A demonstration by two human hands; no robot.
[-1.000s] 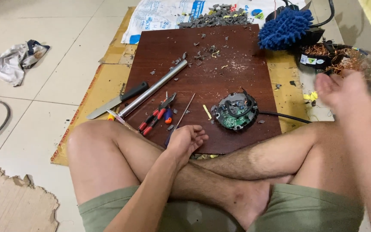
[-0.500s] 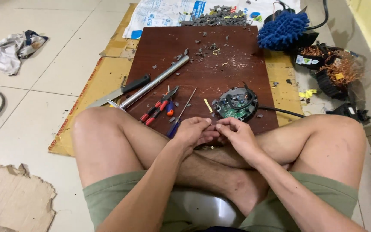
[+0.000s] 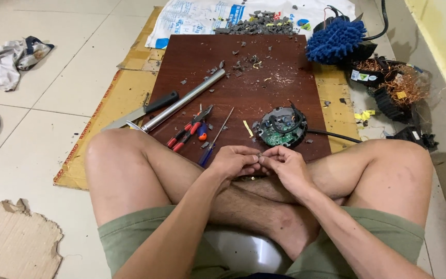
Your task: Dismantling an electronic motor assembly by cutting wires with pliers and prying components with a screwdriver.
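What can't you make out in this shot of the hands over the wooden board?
- Head view: the tiny part pinched between the left hand and right hand is too small and covered by fingertips to identify.
- The round circuit board: its components are too small to tell apart.
- The knife: its blade tip is hidden behind the metal tube and the knee.

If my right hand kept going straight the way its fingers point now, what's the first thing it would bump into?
The right hand points left, toward the left hand; their fingertips already meet over some small part I cannot identify. So the left hand's fingers come first, though depth is hard to judge.
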